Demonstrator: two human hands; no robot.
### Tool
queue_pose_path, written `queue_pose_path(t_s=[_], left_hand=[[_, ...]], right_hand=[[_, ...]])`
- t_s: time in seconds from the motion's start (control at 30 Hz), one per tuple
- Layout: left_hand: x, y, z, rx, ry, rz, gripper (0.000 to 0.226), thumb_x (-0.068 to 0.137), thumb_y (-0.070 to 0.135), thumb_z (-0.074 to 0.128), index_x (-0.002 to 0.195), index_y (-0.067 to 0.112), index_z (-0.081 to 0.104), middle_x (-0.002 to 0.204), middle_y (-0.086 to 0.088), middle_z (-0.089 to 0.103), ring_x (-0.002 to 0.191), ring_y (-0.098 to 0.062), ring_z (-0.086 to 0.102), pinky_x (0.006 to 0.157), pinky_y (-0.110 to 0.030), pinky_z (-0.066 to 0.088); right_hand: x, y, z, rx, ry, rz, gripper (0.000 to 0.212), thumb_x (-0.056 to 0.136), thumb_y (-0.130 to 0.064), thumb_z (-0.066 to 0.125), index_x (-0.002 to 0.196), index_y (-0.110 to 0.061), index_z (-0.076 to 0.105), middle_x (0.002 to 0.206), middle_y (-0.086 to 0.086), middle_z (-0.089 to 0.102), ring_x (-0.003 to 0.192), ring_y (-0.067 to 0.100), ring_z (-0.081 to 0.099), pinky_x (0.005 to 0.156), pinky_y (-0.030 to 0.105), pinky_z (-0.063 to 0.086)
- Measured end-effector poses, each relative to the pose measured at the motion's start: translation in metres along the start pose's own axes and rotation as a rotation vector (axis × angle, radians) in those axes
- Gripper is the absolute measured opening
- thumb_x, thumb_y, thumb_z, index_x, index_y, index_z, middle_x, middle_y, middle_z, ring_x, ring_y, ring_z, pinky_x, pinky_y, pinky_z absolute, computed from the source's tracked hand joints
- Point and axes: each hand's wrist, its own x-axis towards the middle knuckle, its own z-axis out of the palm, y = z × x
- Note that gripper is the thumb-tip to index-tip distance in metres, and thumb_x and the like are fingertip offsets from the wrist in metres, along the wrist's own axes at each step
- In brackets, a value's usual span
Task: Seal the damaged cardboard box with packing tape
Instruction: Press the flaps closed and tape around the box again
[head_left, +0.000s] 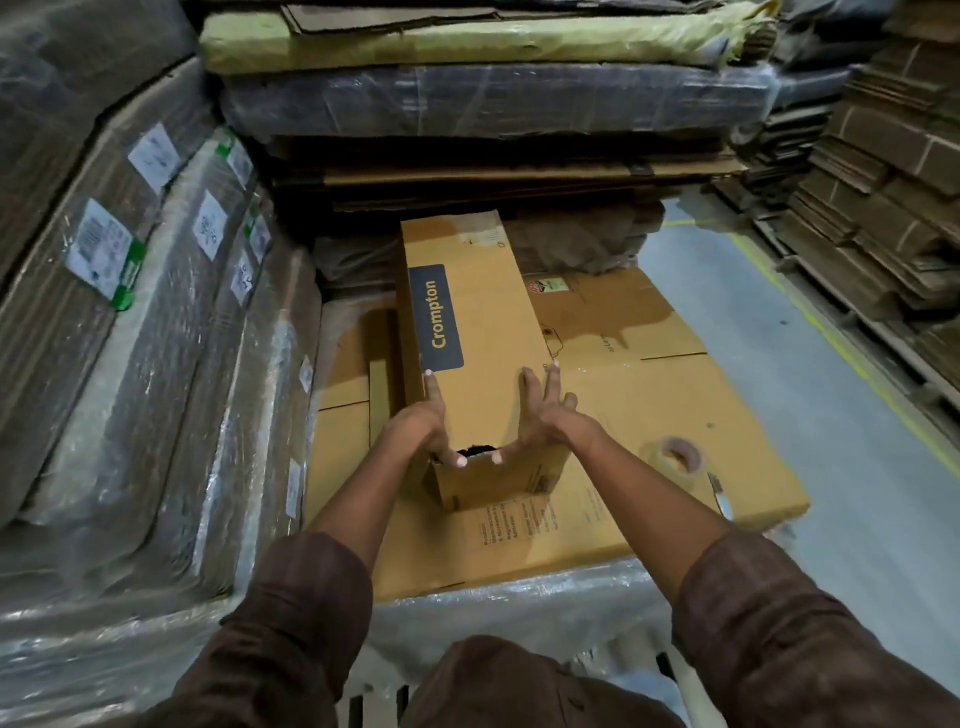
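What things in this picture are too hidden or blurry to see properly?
- Inside the box: head view shows only a dark torn hole between the left hand and right hand.
- Tape roll: blurred, so the amount of tape left is unclear.
- Small print on the flat cardboard: too small to read.
- White labels on the wrapped stacks: blurred.
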Motion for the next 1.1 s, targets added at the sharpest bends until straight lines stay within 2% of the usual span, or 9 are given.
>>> queue_pose_path(t_s=[0.27, 0.53, 0.6, 0.63, 0.67, 0.73, 0.8, 0.9, 1.1], left_hand=[[0.001, 0.010, -0.001, 0.154, -0.011, -0.050, 0.153, 0.070, 0.045, 0.089, 0.147, 0.015, -0.040, 0.166, -0.024, -0.012, 0.151, -0.048, 0.014, 0.114, -0.058, 0.034], [-0.009, 0.059, 0.006, 0.348, 0.033, 0.035, 0.146, 0.069, 0.042, 0.090, 0.155, 0.025, -0.026, 0.153, -0.013, -0.048, 0.149, -0.043, -0.026, 0.118, -0.068, 0.014], [-0.014, 0.090, 0.012, 0.273, 0.120, 0.124, 0.128, 0.075, 0.038, 0.087, 0.161, 0.028, -0.007, 0.165, -0.017, -0.023, 0.154, -0.042, -0.008, 0.119, -0.061, 0.021], [-0.016, 0.107, 0.017, 0.197, 0.203, 0.203, 0.109, 0.080, 0.035, 0.084, 0.161, 0.027, 0.013, 0.167, -0.018, 0.007, 0.153, -0.040, 0.017, 0.115, -0.055, 0.032], [-0.017, 0.123, 0.024, 0.090, 0.319, 0.289, 0.084, 0.085, 0.034, 0.079, 0.156, 0.025, 0.034, 0.156, -0.015, 0.039, 0.141, -0.036, 0.042, 0.106, -0.048, 0.043], [-0.018, 0.156, 0.038, -0.139, 0.510, 0.383, 0.046, 0.093, 0.037, 0.068, 0.136, 0.023, 0.061, 0.124, -0.005, 0.071, 0.113, -0.028, 0.066, 0.090, -0.040, 0.054], [-0.020, 0.188, 0.050, -0.231, 0.570, 0.417, 0.033, 0.094, 0.043, 0.064, 0.121, 0.024, 0.071, 0.107, 0.000, 0.077, 0.102, -0.025, 0.071, 0.083, -0.038, 0.056], [-0.010, 0.227, 0.071, -0.295, 0.491, 0.428, 0.030, 0.093, 0.043, 0.066, 0.113, 0.023, 0.075, 0.098, -0.001, 0.078, 0.093, -0.021, 0.073, 0.077, -0.035, 0.057], [0.037, 0.269, 0.111, -0.478, 0.395, 0.322, 0.030, 0.090, 0.044, 0.070, 0.111, 0.024, 0.076, 0.099, 0.000, 0.078, 0.092, -0.016, 0.073, 0.077, -0.033, 0.058]], right_hand=[[-0.001, 0.005, 0.013, 0.117, 0.086, 0.011, 0.139, 0.068, -0.076, 0.073, 0.154, -0.034, -0.027, 0.158, 0.006, -0.042, 0.151, 0.043, 0.003, 0.117, 0.060, 0.022], [0.001, 0.035, 0.002, 0.316, -0.007, -0.223, 0.146, 0.061, -0.045, 0.094, 0.154, -0.042, -0.019, 0.160, 0.004, -0.039, 0.151, 0.044, -0.011, 0.117, 0.067, 0.019], [0.003, 0.057, -0.002, 0.681, 0.028, -0.328, 0.133, 0.064, -0.052, 0.090, 0.154, -0.048, -0.007, 0.168, 0.000, -0.014, 0.153, 0.037, 0.002, 0.119, 0.063, 0.021], [0.004, 0.069, -0.002, 0.843, 0.070, -0.317, 0.122, 0.069, -0.058, 0.085, 0.153, -0.049, -0.002, 0.168, -0.001, 0.004, 0.152, 0.032, 0.012, 0.119, 0.060, 0.025], [0.006, 0.082, -0.001, 0.929, 0.144, -0.249, 0.108, 0.075, -0.062, 0.077, 0.153, -0.047, 0.004, 0.163, 0.000, 0.022, 0.148, 0.028, 0.022, 0.118, 0.058, 0.028], [0.016, 0.116, 0.004, 0.893, 0.321, -0.075, 0.077, 0.092, -0.055, 0.061, 0.154, -0.035, 0.019, 0.148, -0.001, 0.048, 0.137, 0.025, 0.034, 0.113, 0.054, 0.032], [0.035, 0.165, 0.015, 0.754, 0.428, 0.074, 0.051, 0.099, -0.033, 0.057, 0.147, -0.022, 0.041, 0.137, 0.005, 0.060, 0.131, 0.028, 0.048, 0.106, 0.047, 0.042], [0.055, 0.244, 0.042, 0.516, 0.332, 0.203, 0.038, 0.094, -0.018, 0.060, 0.133, -0.016, 0.062, 0.129, 0.010, 0.067, 0.118, 0.028, 0.063, 0.096, 0.034, 0.050], [0.077, 0.323, 0.072, 0.232, 0.138, 0.240, 0.047, 0.094, -0.033, 0.058, 0.140, -0.027, 0.049, 0.131, 0.001, 0.063, 0.122, 0.030, 0.054, 0.094, 0.035, 0.046]])
